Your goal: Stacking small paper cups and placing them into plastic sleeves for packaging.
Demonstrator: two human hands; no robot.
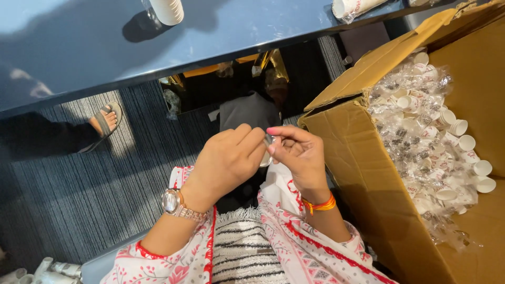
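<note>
My left hand (227,160) and my right hand (297,153) meet in front of me above my lap. Both pinch a small clear plastic wrap (269,143) between fingertips; what is inside it is mostly hidden by my fingers. A rose-gold watch (173,202) sits on my left wrist and an orange thread band (320,204) on my right. An open cardboard box (357,158) stands right beside my right hand, full of clear-wrapped sleeves of small white paper cups (431,137).
A dark blue table (94,37) runs across the top, with a stack of white cups (167,10) and a wrapped cup sleeve (350,8) on it. Another person's sandalled foot (105,122) rests on grey striped carpet. More wrapped cups (47,269) lie at bottom left.
</note>
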